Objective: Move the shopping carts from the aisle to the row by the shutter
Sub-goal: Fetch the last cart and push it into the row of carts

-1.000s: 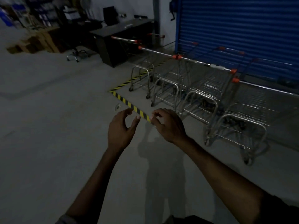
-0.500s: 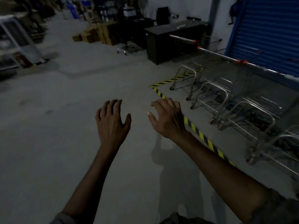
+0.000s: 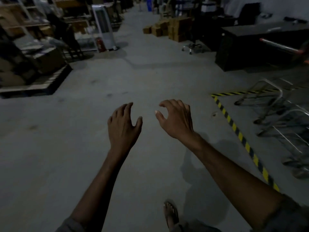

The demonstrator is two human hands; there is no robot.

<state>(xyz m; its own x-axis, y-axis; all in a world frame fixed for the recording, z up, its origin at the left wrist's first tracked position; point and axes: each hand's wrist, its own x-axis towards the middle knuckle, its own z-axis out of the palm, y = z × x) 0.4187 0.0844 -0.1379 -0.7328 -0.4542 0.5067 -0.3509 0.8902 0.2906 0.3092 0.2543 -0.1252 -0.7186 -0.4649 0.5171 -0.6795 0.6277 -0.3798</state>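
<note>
One foot in a sandal (image 3: 170,213), lowest in view, between the two forearms

Two bare hands held out over the grey concrete floor (image 3: 50,164), nothing in either:
- left hand (image 3: 122,126), fingers loosely extended, thumb apart
- right hand (image 3: 177,119), fingers loosely curled, thumb out

One strip of yellow-and-black tape (image 3: 240,136) running up the floor on the right, then cornering rightward

Several shopping carts (image 3: 284,114), metal, in a row beyond the tape at the right edge, well apart from both hands; count unclear through blur

One cart handle (image 3: 280,46), red-tipped, farther back at the right edge, in front of a dark desk (image 3: 260,36)

One swivel chair (image 3: 192,46), left of the desk

Cardboard boxes (image 3: 168,29), stacked, beyond the chair

Shelving (image 3: 25,22) and one fire extinguisher (image 3: 100,45), far left
</note>
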